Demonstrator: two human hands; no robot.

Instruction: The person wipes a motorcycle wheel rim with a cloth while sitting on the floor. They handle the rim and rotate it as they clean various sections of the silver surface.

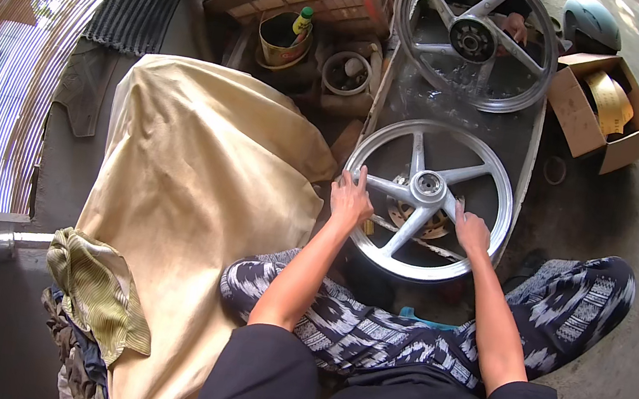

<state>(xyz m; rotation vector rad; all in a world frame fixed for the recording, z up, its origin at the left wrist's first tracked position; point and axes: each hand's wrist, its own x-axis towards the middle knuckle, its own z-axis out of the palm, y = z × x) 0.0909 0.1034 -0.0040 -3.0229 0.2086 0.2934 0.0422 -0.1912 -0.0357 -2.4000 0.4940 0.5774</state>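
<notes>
A silver five-spoke motorcycle wheel point(426, 201) lies tilted over the near end of a trough of dark water point(403, 103). My left hand point(351, 199) holds it at the left, by the rim and a spoke, with one finger extended. My right hand point(471, 230) grips a spoke at the lower right, near the rim. Under the wheel, a brake disc point(433, 214) shows between the spokes. Beyond it, another person's hands point(514, 28) are at a second spoked wheel point(473, 39) above the water.
A beige cloth cover point(205, 169) drapes over something bulky at my left. Past it stand a metal tin point(281, 46) with a bottle and a round tub point(347, 73). At the right are an opened cardboard box point(579, 121) and a helmet point(592, 23).
</notes>
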